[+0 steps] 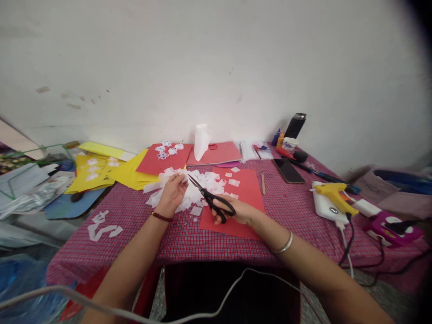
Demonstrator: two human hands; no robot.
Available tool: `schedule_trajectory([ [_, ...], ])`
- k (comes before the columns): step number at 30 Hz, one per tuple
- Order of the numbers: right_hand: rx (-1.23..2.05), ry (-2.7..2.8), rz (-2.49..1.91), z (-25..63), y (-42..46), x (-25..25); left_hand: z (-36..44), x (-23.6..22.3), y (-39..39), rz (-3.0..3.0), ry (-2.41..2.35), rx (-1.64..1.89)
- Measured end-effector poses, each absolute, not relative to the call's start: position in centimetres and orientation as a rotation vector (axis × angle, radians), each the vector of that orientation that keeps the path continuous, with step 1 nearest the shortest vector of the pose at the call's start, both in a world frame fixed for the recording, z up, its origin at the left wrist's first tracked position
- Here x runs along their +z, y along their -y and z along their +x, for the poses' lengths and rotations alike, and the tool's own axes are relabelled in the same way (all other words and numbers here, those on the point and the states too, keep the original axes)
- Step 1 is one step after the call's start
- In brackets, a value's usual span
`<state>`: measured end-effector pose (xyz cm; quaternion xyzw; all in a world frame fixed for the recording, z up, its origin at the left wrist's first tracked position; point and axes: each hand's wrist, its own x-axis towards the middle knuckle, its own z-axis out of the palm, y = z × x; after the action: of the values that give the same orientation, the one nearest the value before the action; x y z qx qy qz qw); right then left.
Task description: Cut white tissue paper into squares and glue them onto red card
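My right hand (232, 209) is closed around the handles of black scissors (208, 196), whose blades point up and left. The blade tips are close to the fingers of my left hand (174, 191), which pinch a small piece of white paper (184, 177). Whether the blades touch that paper I cannot tell. Beneath both hands lies a heap of cut white paper (194, 193). Several white squares (234, 182) are scattered on a red sheet (249, 193) to the right of the heap.
At the back stand a white paper roll (201, 139) and a black flask (295, 125). On the right are a phone (288, 171), a yellow glue gun (332, 192) and a purple power block (388, 229) with cords. Yellow sheets (130, 173) lie left. A white cable (232, 297) crosses low in front.
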<state>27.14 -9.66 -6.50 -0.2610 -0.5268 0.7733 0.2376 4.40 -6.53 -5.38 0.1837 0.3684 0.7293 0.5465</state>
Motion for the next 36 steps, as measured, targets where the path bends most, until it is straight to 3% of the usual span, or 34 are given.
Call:
schedule_trajectory([
  [36, 1.940, 1.416, -0.798, 26.6, 9.6, -6.7, 6.4, -5.7, 7.3, 0.661, -0.946, 1.559],
])
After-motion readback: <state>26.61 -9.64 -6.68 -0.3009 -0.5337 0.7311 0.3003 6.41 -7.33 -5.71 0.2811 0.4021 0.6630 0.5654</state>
